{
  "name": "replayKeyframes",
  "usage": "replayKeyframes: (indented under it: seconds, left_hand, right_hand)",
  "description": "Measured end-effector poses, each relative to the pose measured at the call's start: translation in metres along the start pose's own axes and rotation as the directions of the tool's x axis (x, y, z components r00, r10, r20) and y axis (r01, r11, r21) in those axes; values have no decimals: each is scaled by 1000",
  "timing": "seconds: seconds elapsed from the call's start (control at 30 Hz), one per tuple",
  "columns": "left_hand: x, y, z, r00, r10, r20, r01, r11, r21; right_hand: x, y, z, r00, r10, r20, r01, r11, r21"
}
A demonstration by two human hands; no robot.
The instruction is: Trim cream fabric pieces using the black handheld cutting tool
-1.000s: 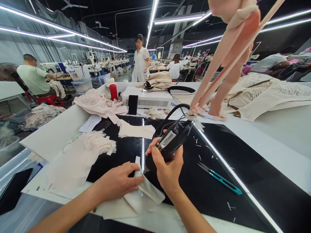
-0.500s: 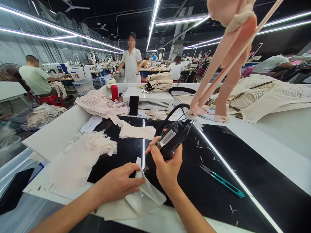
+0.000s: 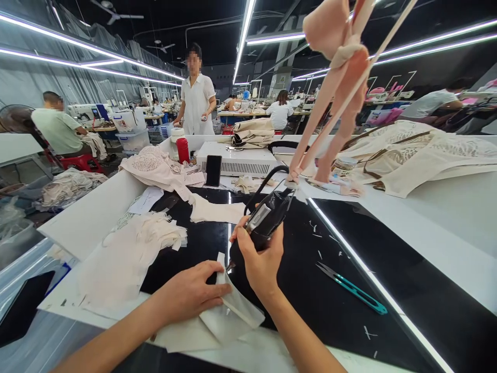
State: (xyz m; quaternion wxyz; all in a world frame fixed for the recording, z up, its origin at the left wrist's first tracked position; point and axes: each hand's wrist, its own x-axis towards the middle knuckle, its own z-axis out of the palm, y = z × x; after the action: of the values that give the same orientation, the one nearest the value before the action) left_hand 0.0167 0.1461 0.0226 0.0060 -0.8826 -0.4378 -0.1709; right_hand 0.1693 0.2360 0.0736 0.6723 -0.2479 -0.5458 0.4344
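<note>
Place: garment factory floor | signs: rows of sewing stations (image 3: 248, 106), seated workers (image 3: 58, 129), fabric piles (image 3: 128, 254) on bench (image 3: 446, 217), strip lights (image 3: 243, 36)

Both forearms come into view bare, with no sleeve showing anywhere along them. The left hand (image 3: 190, 293) and the right hand (image 3: 261, 265) wear no gloves, rings, watch or bracelet. The fingernails that show on the left hand are short and plain, with no polish on them.
</note>
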Motion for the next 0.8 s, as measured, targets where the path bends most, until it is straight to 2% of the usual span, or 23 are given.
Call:
replayKeyframes:
  seconds: [0.13,0.23,0.37,0.5,0.57,0.67,0.7,0.8]
  left_hand:
    - [-3,-2,-1,1000,-21,17,22,1000,-19]
    - [-4,-3,-3,999,-47,8,47,998,-47]
    - [4,0,1,992,-88,-91,84,995,-53]
    - [26,8,18,964,-76,-256,72,997,-23]
    - [38,10,30,968,-74,-239,74,997,-9]
    - [50,9,48,983,-51,-176,62,996,62]
    - [52,8,53,985,-45,-166,59,995,85]
    - [55,5,63,984,-20,-177,45,989,141]
  right_hand:
    - [4,-5,-7,1000,30,0,-30,999,-31]
    - [10,-11,-21,1000,12,-5,-12,993,-117]
    - [22,-18,-49,1000,5,-13,-9,960,-280]
    - [36,-23,-75,1000,-30,-2,26,890,-455]
    - [40,-22,-89,999,-20,46,41,853,-520]
    - [41,-6,-123,991,34,132,56,779,-624]
    - [41,3,-139,982,62,176,69,754,-653]
    - [41,35,-198,972,24,235,165,643,-748]
